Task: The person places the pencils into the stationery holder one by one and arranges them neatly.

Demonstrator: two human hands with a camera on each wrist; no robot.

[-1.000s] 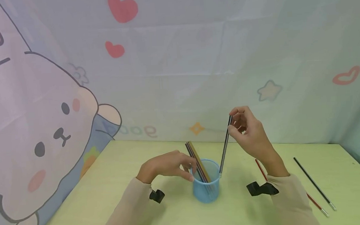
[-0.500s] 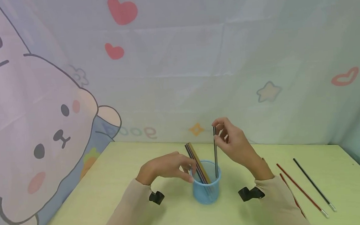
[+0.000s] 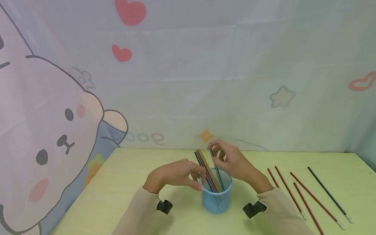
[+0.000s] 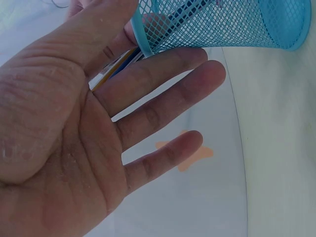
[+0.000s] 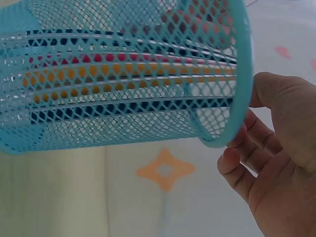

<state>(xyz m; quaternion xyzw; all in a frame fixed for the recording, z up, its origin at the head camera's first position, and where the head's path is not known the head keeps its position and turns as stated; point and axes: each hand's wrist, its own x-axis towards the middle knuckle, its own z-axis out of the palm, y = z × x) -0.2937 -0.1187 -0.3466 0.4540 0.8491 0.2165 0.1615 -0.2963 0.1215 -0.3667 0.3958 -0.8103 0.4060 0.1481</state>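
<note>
A light blue mesh pencil cup (image 3: 216, 204) stands on the table, its mesh filling much of the right wrist view. My left hand (image 3: 178, 173) steadies it at the left rim, thumb and index finger about the edge; in the left wrist view the other fingers (image 4: 165, 108) stretch out straight. With thumb and fingertips my right hand (image 3: 236, 164) pinches a dark pencil (image 3: 218, 176) near its top, its lower part inside the cup. Several pencils (image 3: 207, 169), gold and dark, lean to the left in the cup; a pinkish-red one (image 5: 108, 58) shows through the mesh.
Several red pencils (image 3: 316, 200) lie on the pale green table (image 3: 139, 159), right of the right forearm, with a dark pencil (image 3: 330, 194) beyond them. A printed cloth (image 3: 185, 61) hangs behind the table. Each wrist carries a small black camera (image 3: 164, 206).
My right hand has moved left and down, bringing the dark pencil from beside the cup's right rim into the cup. More red pencils show past the forearm. The left hand has stayed put.
</note>
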